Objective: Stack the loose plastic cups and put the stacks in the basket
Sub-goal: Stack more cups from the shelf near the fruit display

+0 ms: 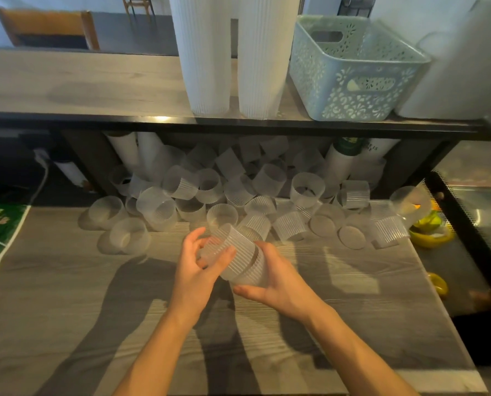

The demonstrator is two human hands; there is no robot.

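Above the grey wooden counter (pixel 67 295) I hold a short stack of ribbed clear plastic cups (pixel 240 257), tilted on its side. My left hand (pixel 198 267) grips its upper left end with thumb and fingers. My right hand (pixel 275 281) cups its lower right end from beneath. A heap of several loose clear cups (pixel 238 192) lies on the counter behind my hands and runs back under the shelf. The pale green perforated basket (pixel 350 90) stands on the upper shelf at the right, and nothing shows inside it.
Two tall white cup stacks (pixel 207 52) stand on the shelf (pixel 81 81) left of the basket, and a white bag (pixel 461 67) to its right. More white stacks lean under the shelf. A black mesh tray (pixel 467 224) and yellow items lie at the right.
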